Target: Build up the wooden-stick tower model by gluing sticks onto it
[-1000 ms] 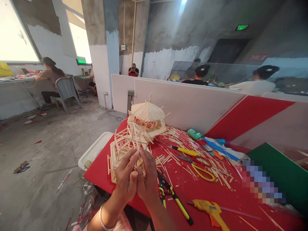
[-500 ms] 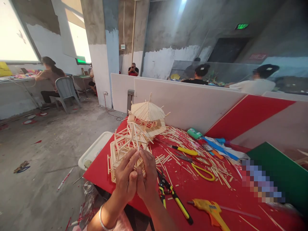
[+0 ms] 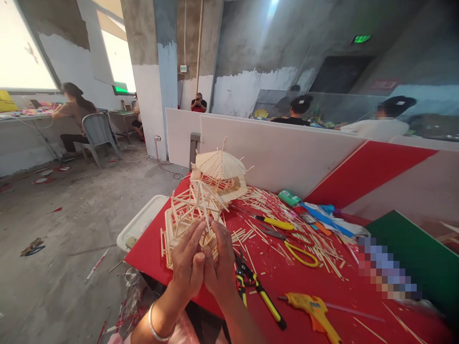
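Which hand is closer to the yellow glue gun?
The right hand. It is to the left of the glue gun; the left hand is farther left, beside the right hand.

Half-painted walls (image 3: 236, 91), bright windows (image 3: 21, 28) at left
From afar I see a grey floor (image 3: 89, 205), a plastic chair (image 3: 97, 131) left of a pillar (image 3: 145, 91) and a lit green sign (image 3: 361, 39).

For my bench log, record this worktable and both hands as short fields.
Surface: red tabletop
Left hand: fingertips at the near side of an open stick frame; grip unclear
Right hand: beside the left, fingertips raised at the same spot; grip unclear
Behind frame: stick model with a slatted roof
Tools, right side: black-and-yellow cutters, scissors, yellow glue gun
Loose material: scattered sticks
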{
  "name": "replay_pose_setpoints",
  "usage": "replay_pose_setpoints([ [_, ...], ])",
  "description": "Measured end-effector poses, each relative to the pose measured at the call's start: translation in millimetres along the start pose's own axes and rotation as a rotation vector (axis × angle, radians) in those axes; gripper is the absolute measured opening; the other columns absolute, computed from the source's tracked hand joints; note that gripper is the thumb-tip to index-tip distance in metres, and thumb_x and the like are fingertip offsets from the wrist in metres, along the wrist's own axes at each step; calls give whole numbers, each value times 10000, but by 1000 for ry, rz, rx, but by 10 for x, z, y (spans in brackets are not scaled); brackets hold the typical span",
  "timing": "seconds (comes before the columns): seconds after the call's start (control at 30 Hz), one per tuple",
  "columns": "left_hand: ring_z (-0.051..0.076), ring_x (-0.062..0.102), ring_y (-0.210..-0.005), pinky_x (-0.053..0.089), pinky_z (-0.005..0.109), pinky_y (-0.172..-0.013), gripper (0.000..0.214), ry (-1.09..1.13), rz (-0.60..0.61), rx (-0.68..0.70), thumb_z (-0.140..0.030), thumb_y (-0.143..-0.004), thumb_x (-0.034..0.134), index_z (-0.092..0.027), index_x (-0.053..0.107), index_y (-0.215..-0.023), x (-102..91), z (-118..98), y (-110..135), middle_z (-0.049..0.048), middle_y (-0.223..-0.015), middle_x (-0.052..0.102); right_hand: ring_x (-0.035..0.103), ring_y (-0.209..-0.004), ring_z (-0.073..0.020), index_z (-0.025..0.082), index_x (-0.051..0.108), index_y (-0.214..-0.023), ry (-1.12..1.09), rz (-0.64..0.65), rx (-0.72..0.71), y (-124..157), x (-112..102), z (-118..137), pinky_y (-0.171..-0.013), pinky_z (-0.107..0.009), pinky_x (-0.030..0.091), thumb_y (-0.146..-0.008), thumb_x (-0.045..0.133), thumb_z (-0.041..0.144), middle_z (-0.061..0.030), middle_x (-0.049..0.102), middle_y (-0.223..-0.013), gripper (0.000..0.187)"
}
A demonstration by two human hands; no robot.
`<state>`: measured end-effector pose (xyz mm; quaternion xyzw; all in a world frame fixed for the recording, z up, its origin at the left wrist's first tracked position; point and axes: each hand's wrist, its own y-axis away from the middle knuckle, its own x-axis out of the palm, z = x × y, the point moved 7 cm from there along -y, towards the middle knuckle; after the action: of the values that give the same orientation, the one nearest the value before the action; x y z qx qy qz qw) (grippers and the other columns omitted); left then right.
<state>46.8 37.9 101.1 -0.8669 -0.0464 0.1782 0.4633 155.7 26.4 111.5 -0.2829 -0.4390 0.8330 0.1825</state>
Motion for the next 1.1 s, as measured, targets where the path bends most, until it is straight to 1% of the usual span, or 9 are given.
replay_pose_setpoints([
  [0.17,231,657,-1095,583,323,-782,410,-26,-142,-30,-304,-1006,430,-181,527,-1384,-145,-51,49,182,-1292,627,539,-1263,-270,231,356,-1478,35,-33,-10,40,-116,-26,-997,-542,484,-961,412,247,-139,572,-1353,520],
  [0.3,161,666,-847,546,264,-689,222,-110,-307,-9,-100,-865,643,-191,649,-1067,-313,-132,104,65,-928,692,566,-1218,-265,240,388,-1460,137,-39,29,126,-267,-117,-987,-531,484,-957,414,232,-137,603,-1306,504],
  [0.4,113,592,-655,484,234,-592,106,1,-272,-16,-72,-870,616,-174,596,-849,-327,-154,118,0,-714,603,607,-1145,-250,234,480,-1386,258,-16,39,219,-468,-274,-962,-474,501,-931,474,216,-126,658,-1219,456],
  [0.5,97,529,-580,429,235,-557,242,66,-182,-45,-69,-926,506,-169,518,-706,-301,-184,118,-8,-627,534,643,-1057,-256,210,607,-1238,531,84,131,416,-854,-627,-941,-443,501,-889,512,230,-116,709,-1112,362],
  [0.63,100,542,-602,426,237,-567,262,25,-174,-42,-30,-895,544,-167,526,-673,-311,-271,113,5,-642,571,676,-943,-313,115,674,-1117,975,362,699,1057,-1683,-1407,-830,-436,520,-828,468,239,-188,714,-976,376],
  [0.7,108,570,-645,449,239,-593,233,29,-193,-33,-17,-876,566,-166,546,-698,-305,-318,105,14,-684,601,684,-929,-341,111,687,-1064,1075,458,947,1432,-2067,-1662,-783,-440,519,-831,446,276,-214,707,-936,374],
  [0.73,114,582,-669,460,245,-611,216,31,-199,-26,-17,-870,574,-167,555,-715,-296,-343,99,18,-706,614,679,-971,-345,115,680,-1065,1047,463,992,1562,-2191,-1736,-789,-432,517,-811,466,293,-219,704,-966,377],
  [0.87,146,609,-757,489,292,-688,144,14,-190,-6,-39,-860,597,-177,602,-815,-255,-415,73,32,-794,657,680,-991,-358,180,673,-948,811,396,1136,1836,-2420,-1916,-804,-428,510,-694,557,366,-184,722,-950,335],
  [1.1,205,614,-966,488,404,-878,173,-204,-310,-54,-103,-855,649,-208,663,-993,-468,-213,117,68,-1004,659,684,-667,-377,270,585,-590,666,325,1166,1686,-2483,-1970,-651,-470,509,-509,640,433,-81,664,-584,190],
])
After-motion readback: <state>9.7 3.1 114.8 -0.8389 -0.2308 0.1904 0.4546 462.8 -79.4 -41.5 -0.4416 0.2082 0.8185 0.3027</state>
